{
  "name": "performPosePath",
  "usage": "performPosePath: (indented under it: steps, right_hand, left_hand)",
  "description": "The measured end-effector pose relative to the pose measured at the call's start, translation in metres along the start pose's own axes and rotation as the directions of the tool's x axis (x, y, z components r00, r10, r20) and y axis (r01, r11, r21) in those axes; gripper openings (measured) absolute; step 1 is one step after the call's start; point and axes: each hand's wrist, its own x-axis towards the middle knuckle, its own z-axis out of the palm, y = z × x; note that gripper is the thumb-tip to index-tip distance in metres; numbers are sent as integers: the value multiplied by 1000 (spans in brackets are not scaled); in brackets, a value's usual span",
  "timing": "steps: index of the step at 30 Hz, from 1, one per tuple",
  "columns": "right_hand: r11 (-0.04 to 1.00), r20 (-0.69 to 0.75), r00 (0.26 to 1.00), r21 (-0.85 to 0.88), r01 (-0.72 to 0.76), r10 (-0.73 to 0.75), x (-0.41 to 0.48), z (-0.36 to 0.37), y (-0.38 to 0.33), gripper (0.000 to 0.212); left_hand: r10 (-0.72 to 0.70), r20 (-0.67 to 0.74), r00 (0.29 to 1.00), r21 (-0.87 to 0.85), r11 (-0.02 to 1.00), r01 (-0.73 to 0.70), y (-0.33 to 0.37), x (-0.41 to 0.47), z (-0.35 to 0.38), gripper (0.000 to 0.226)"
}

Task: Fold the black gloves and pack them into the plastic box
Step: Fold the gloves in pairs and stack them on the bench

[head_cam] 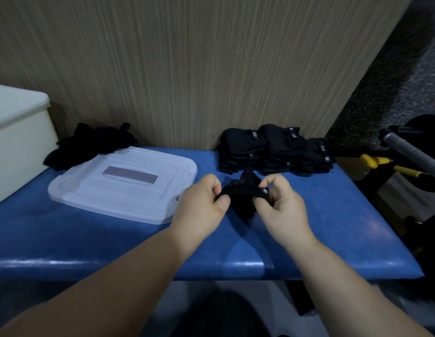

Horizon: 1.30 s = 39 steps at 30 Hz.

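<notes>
Black glove (243,190) bunched between both grips, just above the table (333,227), near the folded stack (272,149). Left grip (204,195) pinches one end. Right grip (282,205) pinches the end with the small tag. Both are closed on the cloth. Unfolded pile (94,144) lies behind the lid (124,183). Plastic box (16,142) at left edge, partly out of view.

Risks: the cloth is crumpled, so your fold may come out lumpy or spring open. If either pinch slackens, the glove drops.
</notes>
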Motion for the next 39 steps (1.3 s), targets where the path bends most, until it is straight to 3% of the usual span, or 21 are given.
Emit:
performPosePath:
  steps: [3, 6, 9, 11, 17, 21, 28, 35, 39]
  right_hand:
    - [1000, 34, 999, 28, 8, -9, 0, 1, -1, 30]
    - [977, 149, 987, 194, -92, 63, 2, -3, 1, 36]
    - [842, 267, 947, 457, -286, 177, 3, -2, 2, 52]
    - [727, 314, 914, 561, -397, 257, 4, -1, 1, 51]
    - [558, 444, 745, 493, -667, 498, 7, -3, -2, 59]
    - [465, 393, 740, 593, -657, 546, 12, -5, -2, 49]
    - [474, 304, 749, 620, -625, 589, 13, -10, 2, 38]
    - [542, 297, 781, 585, -603, 549, 15, -10, 6, 32]
    - [566, 303, 803, 583, -583, 514, 15, -10, 8, 27]
  left_hand:
    - [-9, 33, 999, -56, 998, 10, 1, -2, 1, 21]
    - [-10, 18, 1000, -62, 998, 11, 2, -1, -2, 23]
    - [-6, 30, 1000, -102, 995, 9, 4, -1, -4, 26]
    - [10, 49, 999, -121, 993, -4, 4, -1, -3, 29]
    - [68, 153, 986, -235, 972, -30, 2, -2, -1, 46]
    - [98, 243, 965, -322, 947, -15, 2, -3, 3, 48]
    - [113, 388, 915, -298, 955, 9, -1, -5, 5, 69]
    - [31, 371, 928, -373, 920, 118, 2, -7, 4, 21]
    - [-95, 275, 957, -490, 842, 224, 4, -2, 10, 24]
